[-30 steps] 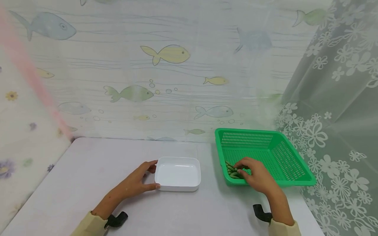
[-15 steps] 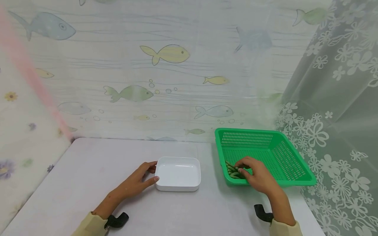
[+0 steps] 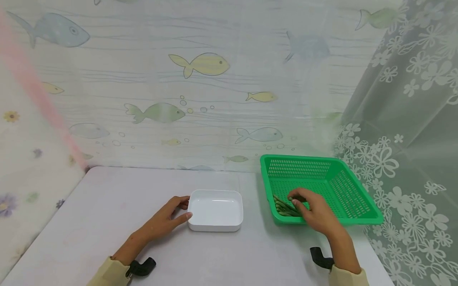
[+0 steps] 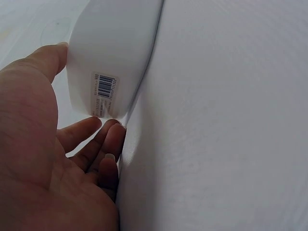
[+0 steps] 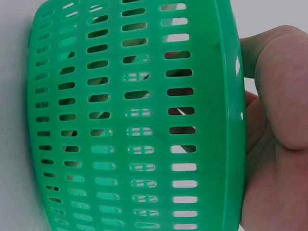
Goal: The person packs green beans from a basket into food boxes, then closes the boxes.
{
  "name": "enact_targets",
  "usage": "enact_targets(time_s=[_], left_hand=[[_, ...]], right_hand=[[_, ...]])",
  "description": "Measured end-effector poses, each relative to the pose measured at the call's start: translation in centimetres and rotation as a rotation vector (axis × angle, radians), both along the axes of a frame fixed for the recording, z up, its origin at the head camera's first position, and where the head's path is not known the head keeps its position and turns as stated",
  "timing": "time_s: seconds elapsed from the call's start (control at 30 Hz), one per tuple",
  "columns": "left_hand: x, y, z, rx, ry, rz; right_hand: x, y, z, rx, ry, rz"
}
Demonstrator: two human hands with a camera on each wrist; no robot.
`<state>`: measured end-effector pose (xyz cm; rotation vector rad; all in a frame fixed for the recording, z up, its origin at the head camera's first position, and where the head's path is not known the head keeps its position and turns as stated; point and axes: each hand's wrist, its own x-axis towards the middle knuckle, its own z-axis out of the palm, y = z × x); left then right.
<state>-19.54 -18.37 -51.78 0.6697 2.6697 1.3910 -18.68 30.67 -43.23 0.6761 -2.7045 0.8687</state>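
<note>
Down in the near left corner of the green basket (image 3: 352, 198) lies a little pile of green beans (image 3: 282, 206). The right hand (image 3: 315, 212) reaches over the basket's front rim, and its curled fingers (image 3: 298, 196) sit on top of the beans. I cannot tell if it really holds one, because the fingers cover that spot. From the right wrist view, the basket wall (image 5: 134, 120) with its many slots fills most of the picture, and the hand (image 5: 274, 130) shows just past the rim.

Well apart to the left sits a white dish (image 3: 216, 209) with nothing in it. The left hand (image 3: 166, 218) holds its left end, thumb on the near side and fingers on the far side. Up close, the thumb (image 4: 48, 57) and fingertips (image 4: 113, 137) touch the dish (image 4: 115, 48) by a barcode sticker (image 4: 103, 94).

Both things stand on a white table (image 3: 107, 214). Behind it hangs a curtain with fish (image 3: 200, 65), and a flower curtain (image 3: 411, 131) hangs on the right.
</note>
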Motion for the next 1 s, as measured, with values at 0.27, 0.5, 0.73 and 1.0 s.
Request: enact_targets(time_s=[0.27,0.5,0.73,1.0], left_hand=[[0.0,-0.04,0.01,0.0,0.015,0.001],[-0.06,-0.04,-0.03,0.005,0.008,-0.004],[-0.1,-0.23,-0.2,-0.003,-0.005,0.002],[-0.18,-0.31,-0.33,-0.001,0.011,-0.005]], right_hand=[[-0.06,-0.06,0.15,-0.002,0.051,0.002],[-0.08,-0.25,-0.03,-0.014,0.074,-0.034],[-0.19,-0.61,-0.05,-0.008,0.116,-0.054],[-0.36,-0.96,0.05,-0.024,0.213,-0.021]])
